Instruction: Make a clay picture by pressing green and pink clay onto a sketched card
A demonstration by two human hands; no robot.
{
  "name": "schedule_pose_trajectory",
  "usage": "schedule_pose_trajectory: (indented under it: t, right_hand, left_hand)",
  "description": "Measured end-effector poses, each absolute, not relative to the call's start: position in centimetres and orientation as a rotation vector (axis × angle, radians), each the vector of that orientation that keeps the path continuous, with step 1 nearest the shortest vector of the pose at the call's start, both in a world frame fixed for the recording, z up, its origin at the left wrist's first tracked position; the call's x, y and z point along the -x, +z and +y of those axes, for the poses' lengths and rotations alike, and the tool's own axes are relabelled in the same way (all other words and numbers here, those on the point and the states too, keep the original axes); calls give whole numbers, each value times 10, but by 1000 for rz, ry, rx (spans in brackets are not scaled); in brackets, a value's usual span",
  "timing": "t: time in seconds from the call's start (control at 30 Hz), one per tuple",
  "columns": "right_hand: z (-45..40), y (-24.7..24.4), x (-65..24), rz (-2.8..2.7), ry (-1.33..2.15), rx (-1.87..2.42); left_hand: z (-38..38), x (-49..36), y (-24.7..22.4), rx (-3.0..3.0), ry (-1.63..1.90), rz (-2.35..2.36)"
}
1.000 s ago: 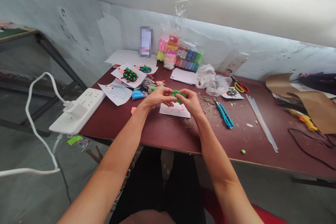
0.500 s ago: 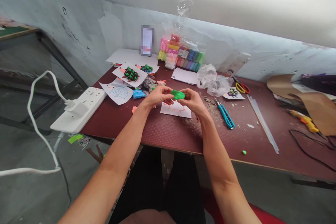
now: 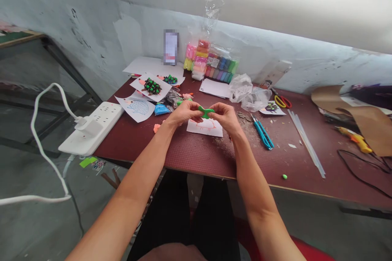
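Between my two hands is a piece of soft green modelling clay (image 3: 207, 112), pinched at both ends and thin with notches at the middle. My left hand (image 3: 187, 113) grips its left end with thumb and fingers. On the other side, my right hand (image 3: 226, 115) pinches the right end. Below them a white paper with an orange animal drawing (image 3: 204, 129) lies on the table, its upper part hidden by my hands. Lumps of orange clay (image 3: 157, 128) and a blue clay packet (image 3: 161, 109) are left of my left hand.
Finished hedgehog pictures (image 3: 152, 86) lie back left, near a white power strip (image 3: 92, 128). Packs of coloured clay (image 3: 219, 65) stand by the wall. Rightward are a teal cutter (image 3: 262, 132), scissors (image 3: 281, 101), clear glue sticks (image 3: 306, 142), a yellow glue gun (image 3: 357, 140) and a green clay ball (image 3: 284, 176).
The green clay has gone from a broad, flattened lump to a narrower, notched shape between my fingers. Both hands stay in nearly the same place.
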State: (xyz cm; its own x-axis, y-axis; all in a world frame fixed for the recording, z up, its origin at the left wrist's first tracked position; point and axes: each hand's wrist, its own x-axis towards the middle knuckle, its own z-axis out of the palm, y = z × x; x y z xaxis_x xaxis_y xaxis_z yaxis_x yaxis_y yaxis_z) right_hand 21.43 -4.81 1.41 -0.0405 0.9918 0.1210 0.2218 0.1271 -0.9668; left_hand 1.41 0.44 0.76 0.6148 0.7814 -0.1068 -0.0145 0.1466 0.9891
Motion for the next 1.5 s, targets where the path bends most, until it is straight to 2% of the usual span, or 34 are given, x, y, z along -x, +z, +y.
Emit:
schedule_pose_trajectory:
  t: [0.27, 0.6, 0.8, 1.0, 1.5]
  right_hand:
    - [-51, 21, -212, -1467, 1079, 1309]
    - [-51, 20, -210, -1474, 950, 1287]
    - [-49, 12, -209, -1486, 1002, 1291]
    - [-48, 9, -209, -1512, 874, 1352]
    - [-51, 13, -202, -1543, 987, 1286]
  left_hand:
    - [0, -17, 12, -1348, 689, 811]
    - [1, -17, 11, -1355, 706, 787]
    - [1, -16, 11, -1368, 654, 743]
    - [0, -18, 12, -1421, 597, 749]
    - [-5, -19, 16, -1494, 561, 766]
